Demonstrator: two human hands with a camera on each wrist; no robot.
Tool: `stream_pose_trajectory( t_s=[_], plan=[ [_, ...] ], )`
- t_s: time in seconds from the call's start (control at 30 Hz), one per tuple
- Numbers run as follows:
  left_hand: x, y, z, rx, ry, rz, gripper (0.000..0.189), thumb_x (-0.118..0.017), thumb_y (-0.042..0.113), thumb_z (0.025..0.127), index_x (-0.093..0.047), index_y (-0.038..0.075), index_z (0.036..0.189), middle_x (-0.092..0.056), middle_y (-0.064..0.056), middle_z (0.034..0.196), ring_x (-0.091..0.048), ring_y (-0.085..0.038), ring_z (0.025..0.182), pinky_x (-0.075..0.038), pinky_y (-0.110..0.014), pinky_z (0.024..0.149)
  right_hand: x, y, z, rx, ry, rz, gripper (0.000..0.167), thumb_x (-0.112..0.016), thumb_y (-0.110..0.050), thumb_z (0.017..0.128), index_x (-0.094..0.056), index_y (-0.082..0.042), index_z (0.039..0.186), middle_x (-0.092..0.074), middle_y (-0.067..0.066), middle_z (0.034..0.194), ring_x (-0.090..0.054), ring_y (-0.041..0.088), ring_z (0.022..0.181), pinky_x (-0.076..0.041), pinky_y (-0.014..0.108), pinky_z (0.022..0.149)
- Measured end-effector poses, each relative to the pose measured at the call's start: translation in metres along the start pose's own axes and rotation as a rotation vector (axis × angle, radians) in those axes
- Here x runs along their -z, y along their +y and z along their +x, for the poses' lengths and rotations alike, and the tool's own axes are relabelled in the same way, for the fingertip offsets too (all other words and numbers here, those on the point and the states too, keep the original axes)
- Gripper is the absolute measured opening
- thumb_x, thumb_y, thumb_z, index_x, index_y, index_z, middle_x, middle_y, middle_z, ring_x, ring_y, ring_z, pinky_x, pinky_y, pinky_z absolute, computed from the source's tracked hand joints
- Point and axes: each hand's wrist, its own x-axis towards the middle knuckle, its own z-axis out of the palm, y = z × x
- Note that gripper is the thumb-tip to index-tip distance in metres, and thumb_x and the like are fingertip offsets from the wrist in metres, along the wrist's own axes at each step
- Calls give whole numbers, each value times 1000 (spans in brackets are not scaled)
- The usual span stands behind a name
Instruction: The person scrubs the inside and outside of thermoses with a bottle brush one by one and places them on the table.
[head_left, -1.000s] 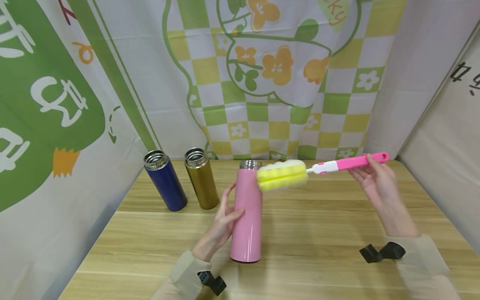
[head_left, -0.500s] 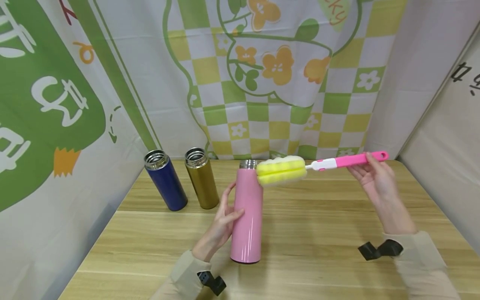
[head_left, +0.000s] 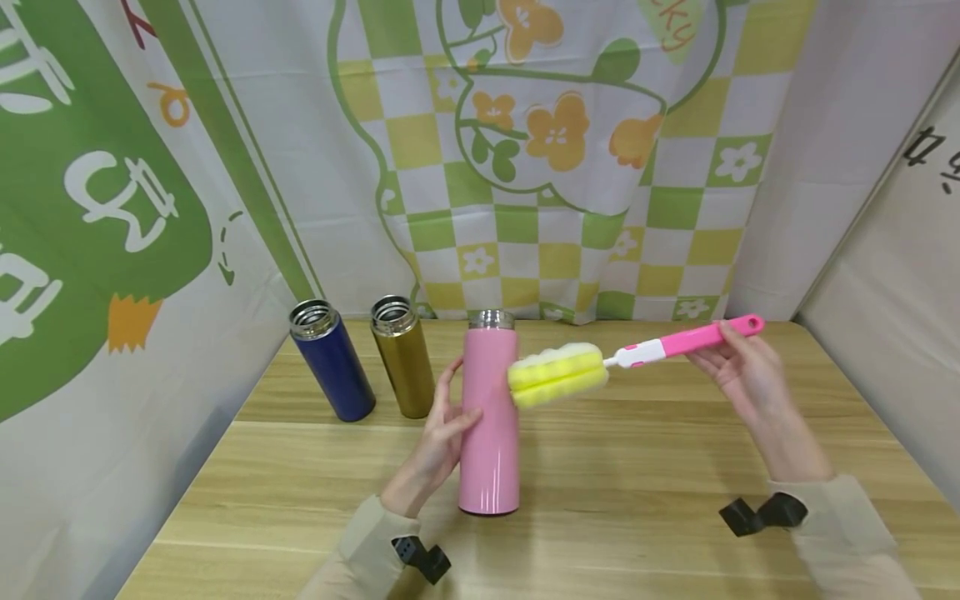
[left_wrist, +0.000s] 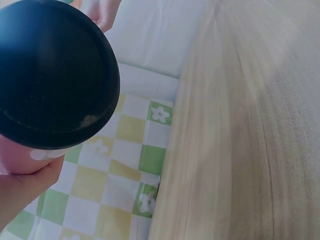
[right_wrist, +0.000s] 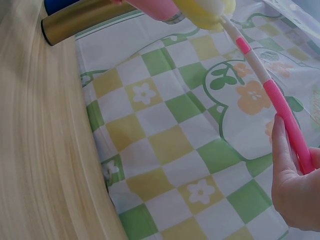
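My left hand (head_left: 442, 429) grips a pink thermos bottle (head_left: 491, 425) around its body, fingers behind and thumb in front. The bottle is nearly upright with its metal neck bare; in the left wrist view its black base (left_wrist: 55, 75) faces the camera, raised off the table. My right hand (head_left: 750, 375) pinches the pink handle (head_left: 701, 337) of a bottle brush with a white shaft. The brush's yellow-and-white sponge head (head_left: 558, 377) points left, overlapping the bottle's right side in the head view; whether they touch I cannot tell. In the right wrist view thumb and fingers hold the handle (right_wrist: 287, 125).
A blue thermos bottle (head_left: 333, 362) and a gold one (head_left: 405, 358) stand lidless on the wooden table (head_left: 637, 508), left of the pink bottle. Behind the table hangs a checked, flowered cloth (head_left: 555, 233). White printed sheets close off both sides.
The pink bottle has shifted slightly left and up with my left hand. My right hand has moved a little left, and the brush's sponge head has dropped lower beside the bottle.
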Motion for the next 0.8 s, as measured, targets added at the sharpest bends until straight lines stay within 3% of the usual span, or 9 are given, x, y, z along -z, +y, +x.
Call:
stream_pose_trajectory(
  t_s=[0.43, 0.8],
  plan=[
    [1, 4, 3, -30, 45, 3, 64, -37, -4, 86, -11, 28, 135, -54, -9, 102, -58, -17, 89, -45, -34, 78, -1, 8, -9, -53, -3, -129, 15, -38, -2, 92, -53, 3, 93, -63, 20, 89, -64, 28, 82, -48, 34, 76],
    [2, 5, 5, -33, 86, -2, 64, -35, -6, 85, -12, 27, 135, -50, -12, 108, -57, -18, 93, -44, -35, 81, 5, 19, -16, -89, -70, -160, 21, -35, -1, 93, -56, 3, 93, -64, 19, 89, -64, 27, 83, -49, 34, 76]
  ],
)
